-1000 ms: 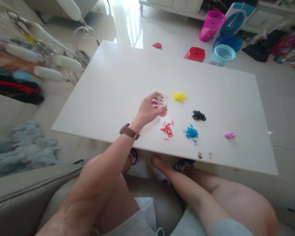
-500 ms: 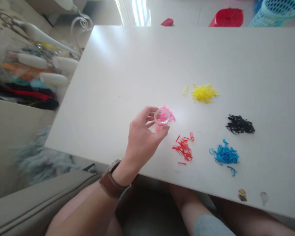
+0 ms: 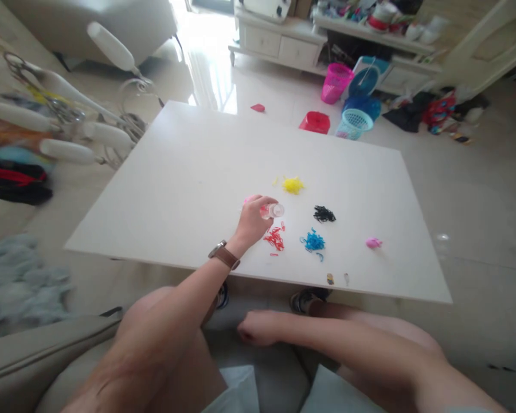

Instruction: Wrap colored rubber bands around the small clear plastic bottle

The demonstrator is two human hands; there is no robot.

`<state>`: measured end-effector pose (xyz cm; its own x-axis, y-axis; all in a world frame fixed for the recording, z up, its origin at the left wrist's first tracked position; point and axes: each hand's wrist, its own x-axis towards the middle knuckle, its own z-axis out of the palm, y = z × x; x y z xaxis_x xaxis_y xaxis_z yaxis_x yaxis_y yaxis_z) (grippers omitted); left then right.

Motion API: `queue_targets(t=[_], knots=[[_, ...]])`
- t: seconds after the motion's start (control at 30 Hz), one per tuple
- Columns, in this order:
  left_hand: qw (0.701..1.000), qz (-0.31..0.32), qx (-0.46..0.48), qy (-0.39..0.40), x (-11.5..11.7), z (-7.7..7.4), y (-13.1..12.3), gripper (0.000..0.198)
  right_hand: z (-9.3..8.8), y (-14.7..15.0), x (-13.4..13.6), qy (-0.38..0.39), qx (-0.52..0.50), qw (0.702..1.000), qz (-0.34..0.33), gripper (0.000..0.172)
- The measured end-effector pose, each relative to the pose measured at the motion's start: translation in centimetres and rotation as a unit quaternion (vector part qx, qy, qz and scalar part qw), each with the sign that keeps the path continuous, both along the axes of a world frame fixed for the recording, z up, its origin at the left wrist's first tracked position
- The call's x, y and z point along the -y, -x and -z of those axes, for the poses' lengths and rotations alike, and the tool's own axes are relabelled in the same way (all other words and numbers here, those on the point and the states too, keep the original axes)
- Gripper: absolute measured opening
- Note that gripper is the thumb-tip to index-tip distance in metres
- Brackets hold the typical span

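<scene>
My left hand [image 3: 253,221] is wrapped around a small clear jar [image 3: 277,210] just above the white table, its mouth tipped to the right. Pinkish-red colour shows in or through the jar. Behind the hand, pink rubber bands [image 3: 247,201] are mostly hidden. Nearest below the jar lies a loose pile of red rubber bands [image 3: 275,240]. Yellow bands [image 3: 293,185], black bands [image 3: 324,214] and blue bands [image 3: 313,241] form separate piles to the right. Below the table edge, my right hand [image 3: 261,328] rests between my legs, fingers curled, with nothing visible in it.
The white table [image 3: 176,172] spans the middle. On it are a small pink object [image 3: 373,243] and two stickers near the front edge, one a yellow figure [image 3: 330,279]. Beyond stand a red stool [image 3: 316,122] and a light-blue basket [image 3: 356,122]. A white lamp stand [image 3: 107,137] is at left.
The view has lifted and widened, bringing my right hand into sight. My left hand still holds the jar, now tilted rightward and moved away from the pink bands.
</scene>
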<state>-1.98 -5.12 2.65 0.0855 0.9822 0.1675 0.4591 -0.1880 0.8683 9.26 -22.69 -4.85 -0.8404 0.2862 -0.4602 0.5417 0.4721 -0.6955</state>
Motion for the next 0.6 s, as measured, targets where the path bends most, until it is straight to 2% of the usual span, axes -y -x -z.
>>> queue_targets(t=[0.03,0.07,0.1,0.13,0.2,0.23,0.27,0.3,0.33,0.5,0.6], knots=[[1.0,0.002,0.002,-0.004,0.3,-0.1,0.0,0.039,-1.7,-0.9,-0.5,-0.003,-0.022,1.0,-0.019,0.009],[1.0,0.005,0.004,-0.009,0.6,-0.1,0.1,0.039,-3.7,-1.9,-1.5,-0.046,-0.074,0.996,-0.002,0.005],[1.0,0.008,0.006,-0.014,0.9,-0.1,0.2,0.04,-5.7,-3.1,-2.7,-0.104,-0.129,0.984,0.056,0.009],[1.0,0.012,0.006,-0.019,1.2,-0.1,0.2,0.04,-7.8,-4.3,-4.2,-0.17,-0.18,0.958,0.142,0.015],[0.999,0.022,0.002,-0.029,1.7,0.0,0.3,0.039,-11.1,-6.7,-7.3,-0.299,-0.253,0.861,0.324,0.018],[0.999,0.023,0.0,-0.033,1.9,0.0,0.3,0.039,-12.3,-7.7,-8.7,-0.343,-0.264,0.814,0.387,0.016],[0.999,0.023,-0.003,-0.037,2.0,0.0,0.2,0.039,-12.9,-8.4,-9.9,-0.375,-0.272,0.781,0.42,0.015],[0.999,0.023,-0.005,-0.041,2.1,0.0,0.1,0.039,-13.2,-8.8,-10.8,-0.392,-0.278,0.765,0.429,0.014],[0.999,0.023,-0.006,-0.045,2.1,0.0,-0.1,0.039,-13.0,-9.0,-11.6,-0.396,-0.28,0.765,0.424,0.014],[0.998,0.043,-0.014,-0.047,1.3,0.3,-0.8,0.037,-10.6,-7.3,-13.6,-0.391,-0.263,0.786,0.401,0.015],[0.998,0.05,-0.012,-0.037,0.4,0.8,-0.9,0.036,-10.2,-6.5,-14.7,-0.383,-0.261,0.793,0.396,0.016]])
